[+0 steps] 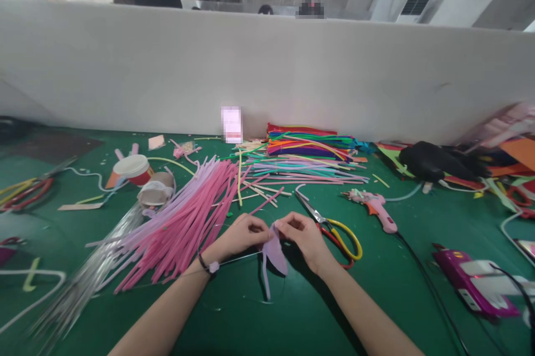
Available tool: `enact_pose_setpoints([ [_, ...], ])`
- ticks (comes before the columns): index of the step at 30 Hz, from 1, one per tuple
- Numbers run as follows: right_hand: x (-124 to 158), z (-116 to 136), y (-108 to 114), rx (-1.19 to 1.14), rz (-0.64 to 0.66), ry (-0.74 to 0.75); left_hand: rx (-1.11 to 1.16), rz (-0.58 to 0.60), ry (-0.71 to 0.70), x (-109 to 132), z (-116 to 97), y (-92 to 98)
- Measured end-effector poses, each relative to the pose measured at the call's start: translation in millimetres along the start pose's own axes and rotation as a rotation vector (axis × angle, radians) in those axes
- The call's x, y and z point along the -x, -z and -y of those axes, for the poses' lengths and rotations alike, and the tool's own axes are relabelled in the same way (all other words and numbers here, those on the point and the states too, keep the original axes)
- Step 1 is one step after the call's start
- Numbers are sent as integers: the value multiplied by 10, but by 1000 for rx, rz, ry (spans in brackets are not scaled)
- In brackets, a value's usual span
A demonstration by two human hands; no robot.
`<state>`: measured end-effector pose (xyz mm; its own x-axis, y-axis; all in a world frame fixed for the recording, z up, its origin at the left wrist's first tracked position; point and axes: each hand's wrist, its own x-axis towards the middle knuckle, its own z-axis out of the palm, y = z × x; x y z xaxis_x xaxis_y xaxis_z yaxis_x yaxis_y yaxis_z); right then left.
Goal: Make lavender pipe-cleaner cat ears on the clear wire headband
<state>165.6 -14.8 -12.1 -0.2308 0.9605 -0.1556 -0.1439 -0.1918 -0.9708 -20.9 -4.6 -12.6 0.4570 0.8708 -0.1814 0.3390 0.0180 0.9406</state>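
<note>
While my left grip [251, 234] and right grip [301, 235] pinch the top of a lilac petal-like piece [276, 257], its free end hangs below them; whether that touches the green tabletop [388, 278] I cannot tell. A narrow lilac strip [266, 279] hangs under my left grip. Just beside my right grip lie red-and-yellow-handled scissors [321, 218], farther right a pink glue gun [379, 213]. Left of both spread pink and lilac stems [192, 219]; beyond my grip, multicoloured stems [309, 147] lie stacked.
</note>
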Motion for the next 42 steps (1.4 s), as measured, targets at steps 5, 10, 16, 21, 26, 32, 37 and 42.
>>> enact_pose_setpoints([
  [5, -15, -64, 8, -61, 27, -104, -66, -17, -24, 6, -17, -10],
  [10, -29, -116, 4, 19, 16, -90, -58, 1, -15, 10, -32, -13],
  [16, -43, -91, 16, 28, -72, -61, 168, 20, 31, -24, 13, -24],
  [21, -86, -108, 48, -236, -231, 13, 589, -16, 137, -23, -33, 33],
  [26, -99, -143, 19, -318, -270, 84, 696, -133, 99, 12, -90, 30],
  [32, -44, -116, -70, -288, -232, 86, 629, -171, 80, -22, -36, -20],
  [37, 14, -63, -115, -260, 15, -36, 646, -212, 69, -28, -28, -12],
  [42, 29, -78, -136, -244, 34, -114, 658, -206, 47, -35, -14, -9],
])
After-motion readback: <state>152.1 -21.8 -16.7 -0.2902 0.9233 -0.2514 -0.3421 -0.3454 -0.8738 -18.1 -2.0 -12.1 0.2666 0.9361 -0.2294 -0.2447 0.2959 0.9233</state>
